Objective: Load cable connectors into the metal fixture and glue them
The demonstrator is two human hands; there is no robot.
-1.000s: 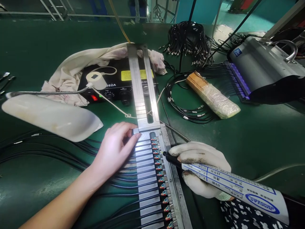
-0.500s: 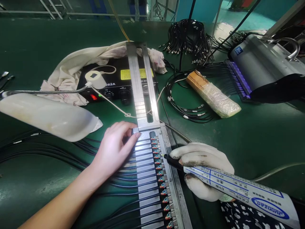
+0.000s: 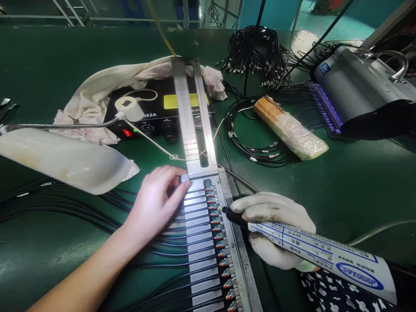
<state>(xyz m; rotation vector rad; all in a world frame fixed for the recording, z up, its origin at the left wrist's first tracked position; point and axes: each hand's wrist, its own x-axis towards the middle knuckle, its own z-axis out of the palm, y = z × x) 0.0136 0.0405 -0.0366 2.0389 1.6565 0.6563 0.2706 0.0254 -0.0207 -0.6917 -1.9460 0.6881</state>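
Note:
My bare left hand (image 3: 159, 195) grips the upper left corner of a long metal fixture (image 3: 238, 245), thumb on top and fingers curled over the edge. Across the fixture lie several black cables (image 3: 199, 251) side by side, their small connectors (image 3: 215, 213) with coloured wires lined up in a row along its right side. In a white glove with dirty fingertips, my right hand (image 3: 281, 212) is wrapped around a glue syringe (image 3: 325, 258) with a white and blue label. Its black nozzle points left, with the tip beside the upper connectors; whether it touches one I cannot tell.
Behind the fixture stands a black dispenser box (image 3: 156, 125) under a cloth (image 3: 97, 95). A white lamp shade (image 3: 74, 160) hangs at left. To the right are a wrapped wooden block (image 3: 289, 128), a cable bundle (image 3: 255, 56) and a grey lamp housing (image 3: 360, 91) glowing purple.
My right hand and the glue syringe have shifted slightly left and up along the connector row. My left hand and the fixture stay in place.

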